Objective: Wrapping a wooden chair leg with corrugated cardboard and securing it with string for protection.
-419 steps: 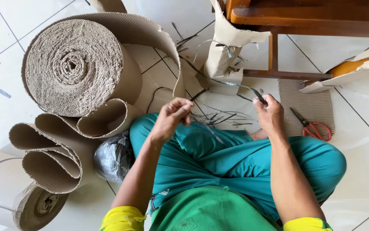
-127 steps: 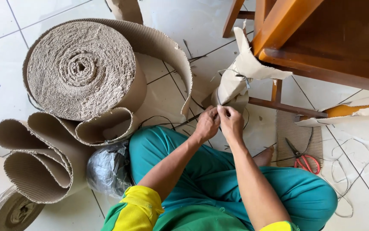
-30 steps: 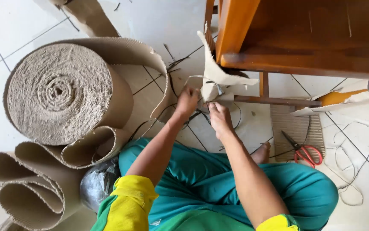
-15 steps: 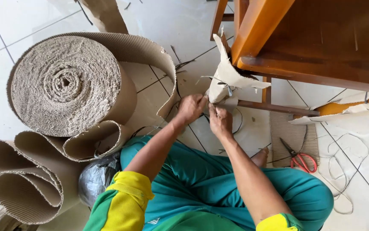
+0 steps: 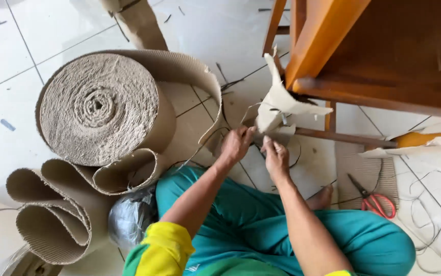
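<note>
I sit cross-legged on a white tiled floor. My left hand [image 5: 235,144] and my right hand [image 5: 276,157] are close together at the foot of a wooden chair leg wrapped in brown paper [image 5: 276,107]. Both hands pinch a thin dark strap [image 5: 207,138] that runs round the bottom of the wrapping. The wooden chair [image 5: 384,56] stands over the wrapped leg at the upper right. The strap's ends between my fingers are too small to make out.
A big roll of corrugated cardboard [image 5: 100,107] stands at the left, loose curled sheets [image 5: 62,204] in front of it. A crumpled plastic bag [image 5: 131,214] lies by my knee. Red-handled scissors [image 5: 373,199] rest on a cardboard piece at right, beside loose strap loops [image 5: 430,220].
Over the last second my hands have stayed at the wrapped leg; the right hand has drawn slightly away from the paper. The view has shifted a little.
</note>
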